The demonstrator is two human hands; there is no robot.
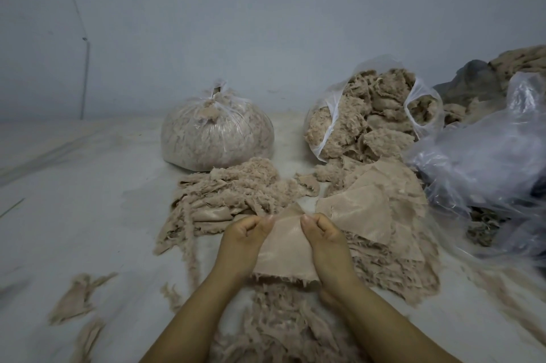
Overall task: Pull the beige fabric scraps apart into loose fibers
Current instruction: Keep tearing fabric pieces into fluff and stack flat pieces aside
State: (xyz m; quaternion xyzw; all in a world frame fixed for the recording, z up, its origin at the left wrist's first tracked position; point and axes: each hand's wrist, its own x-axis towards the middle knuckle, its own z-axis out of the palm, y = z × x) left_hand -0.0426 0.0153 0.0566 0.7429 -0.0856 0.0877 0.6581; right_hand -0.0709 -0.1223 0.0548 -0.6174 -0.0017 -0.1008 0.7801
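Beige scrap (285, 247) was pinched whole between left hand (245, 234) and right hand (323, 232); shredded fibres (280, 324) lay at six o'clock, untorn scraps (369, 194) at two.

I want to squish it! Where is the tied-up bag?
The tied bag sits by the wall, left of centre, beside the open bag and behind the scrap pile.

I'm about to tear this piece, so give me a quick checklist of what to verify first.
1. Left hand pinches the beige fabric scrap at its top edge: ok.
2. Right hand pinches the same edge: ok.
3. The hands sit close together, a short span between them: ok.
4. Scrap lifted off the fiber pile: ok.
5. Tear already started at the edge: cannot tell.
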